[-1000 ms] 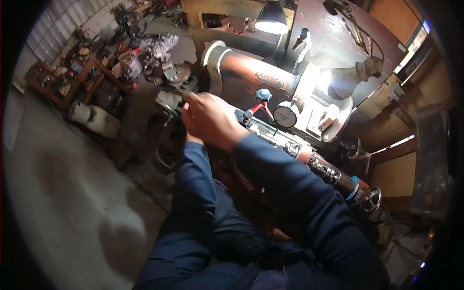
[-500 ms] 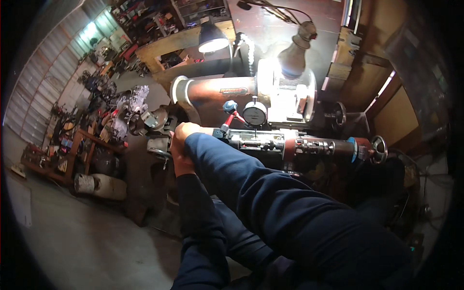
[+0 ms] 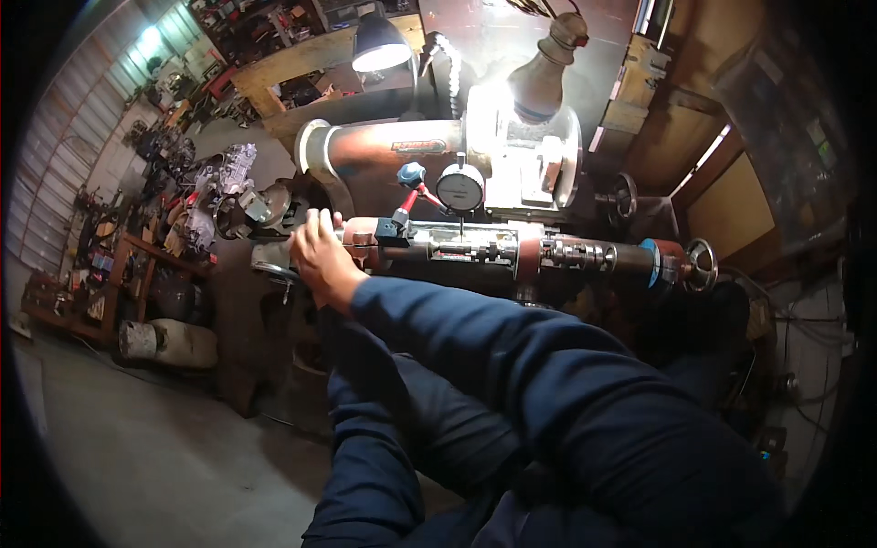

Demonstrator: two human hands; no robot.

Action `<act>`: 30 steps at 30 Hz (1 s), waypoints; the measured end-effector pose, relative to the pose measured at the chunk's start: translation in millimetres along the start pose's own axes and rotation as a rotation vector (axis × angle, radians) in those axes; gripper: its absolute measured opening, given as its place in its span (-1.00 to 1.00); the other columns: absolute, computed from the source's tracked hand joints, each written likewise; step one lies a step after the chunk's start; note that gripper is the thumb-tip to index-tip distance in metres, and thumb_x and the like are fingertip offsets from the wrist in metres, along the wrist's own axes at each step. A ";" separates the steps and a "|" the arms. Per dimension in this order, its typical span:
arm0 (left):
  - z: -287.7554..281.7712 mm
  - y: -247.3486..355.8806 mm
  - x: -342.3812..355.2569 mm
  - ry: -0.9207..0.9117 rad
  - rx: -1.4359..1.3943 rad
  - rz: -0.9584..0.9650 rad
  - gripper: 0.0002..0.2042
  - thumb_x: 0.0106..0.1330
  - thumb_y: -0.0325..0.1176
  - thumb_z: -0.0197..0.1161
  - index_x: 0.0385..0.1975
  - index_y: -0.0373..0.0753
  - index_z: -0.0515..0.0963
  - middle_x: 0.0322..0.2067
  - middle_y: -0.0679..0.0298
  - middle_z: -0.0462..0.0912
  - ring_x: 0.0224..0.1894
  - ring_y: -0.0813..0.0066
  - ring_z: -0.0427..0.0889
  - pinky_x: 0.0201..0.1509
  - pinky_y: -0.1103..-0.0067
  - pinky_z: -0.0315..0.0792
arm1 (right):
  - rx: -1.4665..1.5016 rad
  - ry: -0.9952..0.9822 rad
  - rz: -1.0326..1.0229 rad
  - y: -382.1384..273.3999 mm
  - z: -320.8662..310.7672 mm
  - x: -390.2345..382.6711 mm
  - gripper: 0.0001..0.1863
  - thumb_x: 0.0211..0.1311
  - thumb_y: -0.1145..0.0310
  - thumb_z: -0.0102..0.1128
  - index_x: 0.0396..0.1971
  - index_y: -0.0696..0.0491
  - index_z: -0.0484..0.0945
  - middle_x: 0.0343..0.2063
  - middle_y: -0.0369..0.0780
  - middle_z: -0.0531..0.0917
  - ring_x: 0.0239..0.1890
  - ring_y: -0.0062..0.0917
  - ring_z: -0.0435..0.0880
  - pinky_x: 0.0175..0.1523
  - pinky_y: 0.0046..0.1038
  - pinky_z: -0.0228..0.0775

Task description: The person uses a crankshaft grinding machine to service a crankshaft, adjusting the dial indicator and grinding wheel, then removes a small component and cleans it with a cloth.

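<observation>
My right hand (image 3: 324, 258) has its fingers bent over the left end of a long reddish metal fixture (image 3: 528, 258), gripping a part I cannot make out. My left hand (image 3: 320, 298) is underneath it, mostly hidden. Just right of the hands, a black base (image 3: 395, 232) carries a red jointed arm (image 3: 409, 203) with a blue knob (image 3: 411, 173) and a dial gauge (image 3: 459, 188). The gauge's stem reaches down to a stepped shiny shaft (image 3: 585, 255) lying along the fixture, which ends at the right in a handwheel (image 3: 702, 263).
Behind stand a reddish cylinder (image 3: 365, 151) on a machine, a lit black lamp (image 3: 379, 46) and a grinding wheel guard (image 3: 566, 155). At left are a wooden rack (image 3: 128, 274), several metal parts (image 3: 224, 178) and a pale tank (image 3: 183, 342). Cables (image 3: 813, 320) hang at right.
The view has swung, so the fixture lies more level. My right hand's fingers have moved higher over the fixture's left end, and my left hand has become more hidden beneath it.
</observation>
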State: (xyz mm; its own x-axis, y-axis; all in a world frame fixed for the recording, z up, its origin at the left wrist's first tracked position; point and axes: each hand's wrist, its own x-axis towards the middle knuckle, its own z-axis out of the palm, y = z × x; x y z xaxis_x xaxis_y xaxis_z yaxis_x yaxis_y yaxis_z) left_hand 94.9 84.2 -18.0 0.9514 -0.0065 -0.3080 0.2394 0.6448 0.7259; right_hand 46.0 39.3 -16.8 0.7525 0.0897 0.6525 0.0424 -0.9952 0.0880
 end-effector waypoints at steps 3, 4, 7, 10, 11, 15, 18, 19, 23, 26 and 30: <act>12.1 -2.9 -12.5 0.131 0.186 0.307 -0.64 0.44 -0.22 0.07 0.04 -0.38 0.51 0.00 0.07 0.63 -0.02 0.25 0.62 0.11 0.30 0.45 | 0.424 0.173 -0.136 54.8 -115.7 -40.3 -0.64 0.16 0.30 0.11 -0.05 0.10 0.51 0.03 -0.03 0.53 -0.02 -0.40 0.54 0.22 -0.25 0.22; 11.3 -8.4 -20.4 0.164 0.361 0.539 -0.64 0.44 -0.23 0.08 0.03 -0.39 0.52 -0.01 0.07 0.63 -0.03 0.25 0.62 0.10 0.31 0.45 | 0.584 -0.037 -0.129 75.0 -139.3 -69.2 -0.76 0.10 0.36 0.12 -0.20 0.06 0.52 -0.18 -0.14 0.59 -0.04 -0.41 0.55 0.22 -0.29 0.21; 45.6 -32.1 -93.3 -0.010 0.901 1.432 -0.75 0.32 -0.28 0.14 -0.16 -0.33 0.54 -0.08 0.08 0.61 0.02 0.15 0.58 0.10 0.28 0.41 | 0.580 0.203 0.077 161.1 -177.5 -137.7 -0.76 -0.11 0.41 0.27 -0.35 0.04 0.54 -0.39 -0.16 0.57 -0.25 -0.28 0.59 0.06 -0.28 0.33; 54.8 -56.2 -128.5 -0.459 1.159 1.639 -0.76 0.29 -0.22 0.13 -0.15 -0.20 0.54 0.06 0.01 0.54 0.17 -0.02 0.46 0.29 0.13 0.23 | 0.292 -0.053 0.206 211.2 -184.0 -146.9 -0.49 -0.09 0.33 0.39 -0.08 0.14 0.47 -0.19 -0.12 0.58 -0.08 -0.19 0.56 0.10 -0.20 0.34; 53.4 -66.5 -130.6 -0.493 1.219 1.616 -0.75 0.29 -0.18 0.13 -0.14 -0.15 0.55 0.14 -0.02 0.48 0.24 -0.04 0.40 0.32 0.10 0.16 | 0.308 -0.152 0.200 222.8 -182.2 -144.0 -0.48 -0.08 0.31 0.40 -0.07 0.15 0.49 -0.20 -0.11 0.59 -0.09 -0.19 0.57 0.09 -0.21 0.36; 39.7 -96.6 -117.7 -0.500 1.397 1.513 -0.69 0.26 -0.09 0.12 -0.07 -0.04 0.57 0.31 -0.08 0.33 0.40 -0.05 0.21 0.44 0.06 -0.08 | 0.307 -0.447 0.204 242.9 -174.5 -135.0 -0.49 -0.10 0.28 0.44 -0.09 0.13 0.57 -0.24 -0.10 0.64 -0.12 -0.20 0.62 0.03 -0.25 0.42; 35.0 -102.5 -111.2 -0.506 1.461 1.477 -0.65 0.24 -0.06 0.13 -0.04 -0.03 0.57 0.31 -0.09 0.32 0.42 -0.06 0.18 0.47 0.08 -0.19 | 0.236 -0.491 0.197 244.5 -174.4 -136.7 -0.56 -0.13 0.31 0.43 -0.16 0.10 0.62 -0.27 -0.10 0.66 -0.15 -0.20 0.63 0.01 -0.24 0.45; 35.3 -103.6 -109.2 -0.486 1.461 1.504 -0.65 0.24 -0.05 0.14 -0.05 -0.02 0.57 0.31 -0.09 0.33 0.41 -0.05 0.19 0.47 0.08 -0.19 | 0.243 -0.493 0.201 244.8 -172.9 -137.8 -0.56 -0.13 0.31 0.43 -0.16 0.10 0.62 -0.27 -0.10 0.66 -0.15 -0.20 0.63 0.01 -0.24 0.45; 36.3 -109.0 -104.3 -0.423 1.424 1.577 -0.68 0.21 -0.02 0.15 -0.09 0.06 0.57 0.28 0.00 0.39 0.36 0.03 0.29 0.47 0.14 -0.16 | 0.306 -0.427 0.204 246.0 -173.0 -139.7 -0.57 -0.17 0.35 0.43 -0.18 0.10 0.63 -0.26 -0.11 0.66 -0.15 -0.20 0.63 0.01 -0.24 0.44; 37.0 -111.1 -104.5 -0.401 1.420 1.590 -0.70 0.21 -0.03 0.17 -0.11 0.08 0.56 0.26 -0.01 0.41 0.35 0.03 0.30 0.47 0.15 -0.16 | 0.333 -0.407 0.208 246.5 -170.9 -140.5 -0.56 -0.19 0.35 0.42 -0.18 0.11 0.63 -0.26 -0.12 0.66 -0.15 -0.19 0.63 0.00 -0.23 0.44; 38.9 -115.7 -102.0 -0.379 1.402 1.622 -0.73 0.21 -0.05 0.18 -0.13 0.09 0.56 0.21 0.01 0.44 0.34 0.04 0.32 0.46 0.14 -0.15 | 0.326 -0.405 0.232 245.6 -171.5 -140.5 -0.55 -0.21 0.37 0.41 -0.19 0.11 0.62 -0.26 -0.12 0.66 -0.16 -0.18 0.62 -0.01 -0.23 0.44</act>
State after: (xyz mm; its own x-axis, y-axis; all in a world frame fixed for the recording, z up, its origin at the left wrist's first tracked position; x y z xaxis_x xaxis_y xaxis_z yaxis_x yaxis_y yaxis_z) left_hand -22.4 -19.5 -46.6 0.3558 -0.4042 0.8426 -0.8115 -0.5808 0.0640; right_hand -162.1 -211.1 42.2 0.9554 -0.0907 0.2809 -0.0016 -0.9532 -0.3024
